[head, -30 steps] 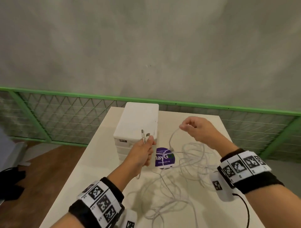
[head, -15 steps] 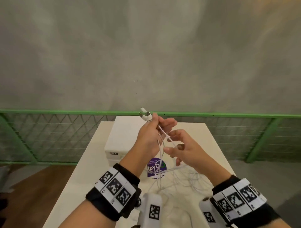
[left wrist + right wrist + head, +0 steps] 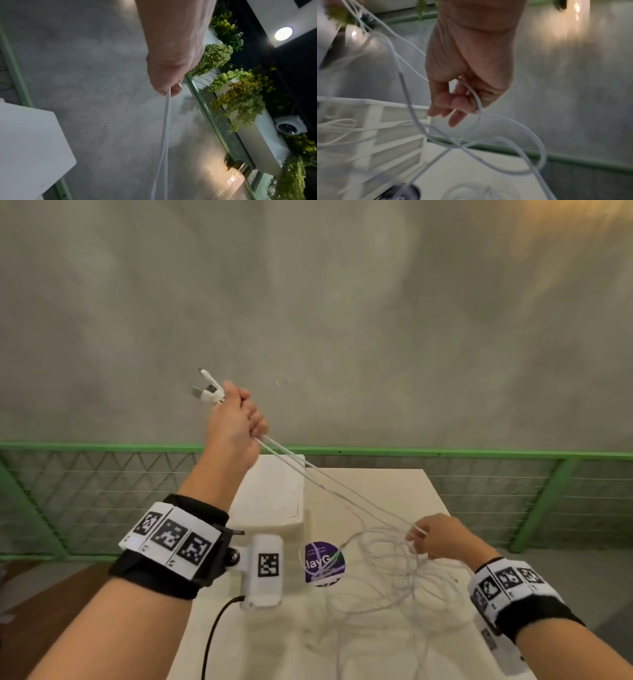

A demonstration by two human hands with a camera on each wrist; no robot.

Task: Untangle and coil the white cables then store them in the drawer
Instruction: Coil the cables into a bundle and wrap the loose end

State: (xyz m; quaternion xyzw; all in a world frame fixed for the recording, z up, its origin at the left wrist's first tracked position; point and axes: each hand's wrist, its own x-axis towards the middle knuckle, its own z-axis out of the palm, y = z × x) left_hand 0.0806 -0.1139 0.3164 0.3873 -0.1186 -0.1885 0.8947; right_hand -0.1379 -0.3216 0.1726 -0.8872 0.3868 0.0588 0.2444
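My left hand [image 3: 236, 412] is raised high above the table in a fist round several white cable ends; their plugs [image 3: 207, 392] stick out past the thumb. In the left wrist view the strands [image 3: 165, 121] run down out of the fist [image 3: 167, 75]. The taut white cables [image 3: 329, 484] slope down to my right hand [image 3: 430, 537], which holds strands low over the table. In the right wrist view a strand [image 3: 476, 97] runs through its curled fingers [image 3: 457, 102]. A loose tangle [image 3: 394, 573] lies under that hand. The white drawer unit [image 3: 270, 494] stands behind, drawers closed [image 3: 397, 129].
The beige table [image 3: 394, 487] ends near a green mesh railing [image 3: 479, 455] with a grey wall beyond. A purple round sticker [image 3: 323, 563] lies beside the drawer unit. A black lead [image 3: 214, 631] hangs from my left wrist camera. Wooden floor shows at left.
My left hand has lifted up and left with the plug ends, pulling the cables taut. My right hand has slid down and right along the strands to the tangle.
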